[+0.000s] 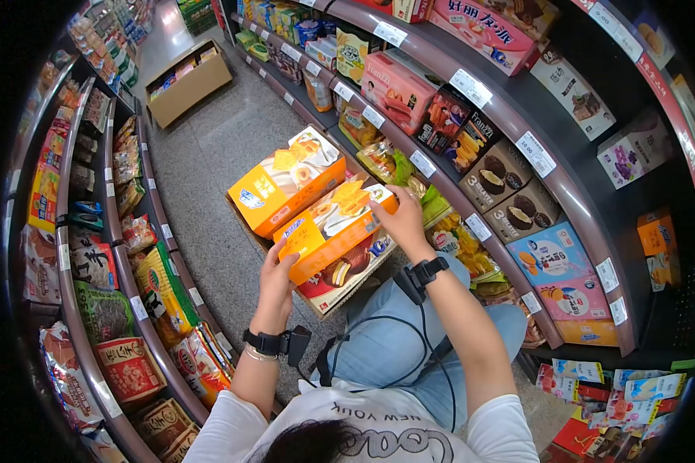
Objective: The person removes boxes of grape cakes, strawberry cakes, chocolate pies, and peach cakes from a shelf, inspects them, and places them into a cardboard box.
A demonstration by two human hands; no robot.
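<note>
Both hands hold one orange box just above an open carton on the aisle floor. The left hand is clamped on the box's near end, the right hand closed over its far end. Another orange box lies just beyond, and a red box sits beneath. By the look of it, the held box is lifted clear but not yet on the shelf to the right

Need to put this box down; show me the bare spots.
Bare grey floor lies between the left snack shelves and the stacked orange boxes, up to the floor carton. The right shelves are packed, apart from one dark gap.
</note>
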